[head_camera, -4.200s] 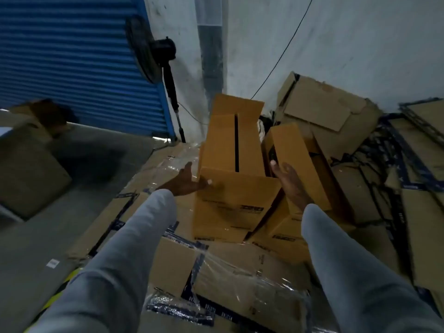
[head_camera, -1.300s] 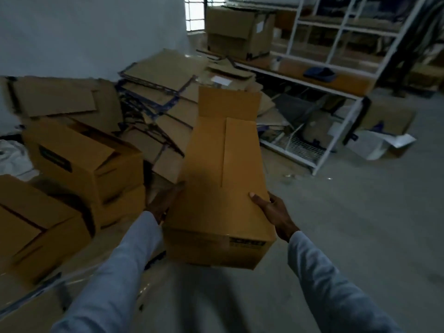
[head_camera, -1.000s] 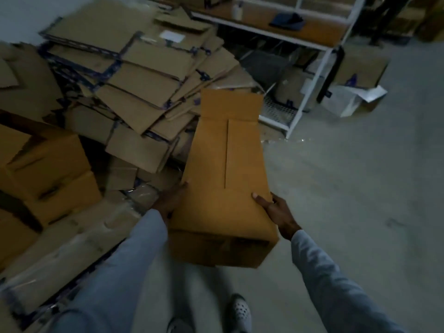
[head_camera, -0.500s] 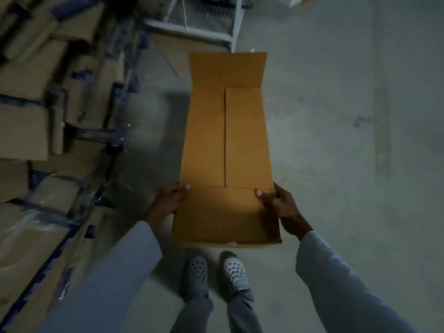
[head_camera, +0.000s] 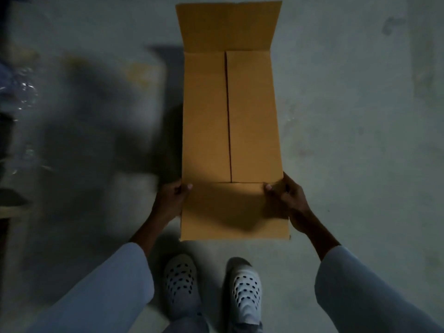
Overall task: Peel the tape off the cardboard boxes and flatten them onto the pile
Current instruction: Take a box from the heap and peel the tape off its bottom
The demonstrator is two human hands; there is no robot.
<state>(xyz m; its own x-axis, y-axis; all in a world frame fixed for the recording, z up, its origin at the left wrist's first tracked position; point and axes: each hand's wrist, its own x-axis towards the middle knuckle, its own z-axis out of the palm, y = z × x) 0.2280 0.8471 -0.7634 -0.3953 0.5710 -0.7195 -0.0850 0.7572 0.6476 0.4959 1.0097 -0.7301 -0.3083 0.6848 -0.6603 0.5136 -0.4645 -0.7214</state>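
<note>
A long brown cardboard box (head_camera: 249, 111) stretches away from me over the concrete floor, a seam running down its top and one end flap standing open at the far end. My left hand (head_camera: 169, 203) grips its near left edge, thumb on top. My right hand (head_camera: 287, 200) grips the near right edge, thumb pressed on the top face. I see no tape on the visible faces. The underside of the box is hidden.
Bare grey concrete floor (head_camera: 360, 128) lies all around. My two feet in white perforated shoes (head_camera: 246, 294) stand just below the box. Crumpled clear plastic wrap (head_camera: 20, 92) and dark shapes show at the left edge.
I lifted the box off the stack, turned away from the cardboard pile and shelving, and now look straight down. The box sits lower and closer to the floor, both hands still gripping it.
</note>
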